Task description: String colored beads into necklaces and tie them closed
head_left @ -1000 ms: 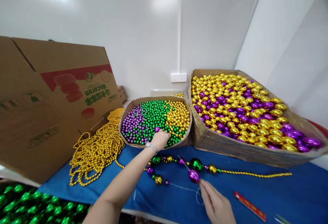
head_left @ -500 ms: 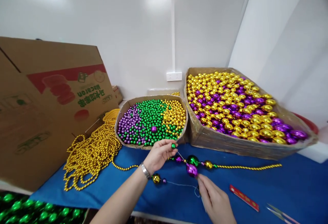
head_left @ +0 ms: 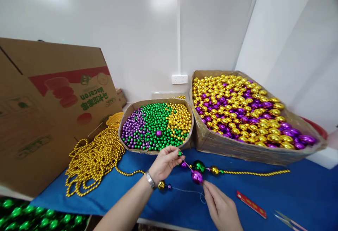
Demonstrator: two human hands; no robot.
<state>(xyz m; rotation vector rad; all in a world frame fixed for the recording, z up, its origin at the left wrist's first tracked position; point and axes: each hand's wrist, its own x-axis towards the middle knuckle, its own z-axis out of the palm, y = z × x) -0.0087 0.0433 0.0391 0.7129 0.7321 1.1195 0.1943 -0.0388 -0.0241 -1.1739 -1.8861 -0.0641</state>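
Observation:
My left hand (head_left: 164,162) pinches a small green bead (head_left: 179,153) at the tip of a thin needle, just in front of a cardboard tray of small purple, green and gold beads (head_left: 155,123). My right hand (head_left: 221,208) is closed on the needle and white thread right below a large purple bead (head_left: 196,176). A partly strung strand lies on the blue cloth (head_left: 290,195): a large green bead (head_left: 198,166), a gold bead (head_left: 214,169) and a gold bead chain (head_left: 256,172) running right.
A big cardboard box of large gold and purple beads (head_left: 245,111) stands at the right. A heap of gold bead chains (head_left: 92,158) lies left, beside a tilted carton (head_left: 47,100). A red ruler (head_left: 251,205) and scissors (head_left: 289,219) lie near the front right. Green beads (head_left: 34,218) fill the lower left corner.
My left hand left the tray of small beads with a green bead and brought it to the needle tip. The right hand has stayed with the purple bead.

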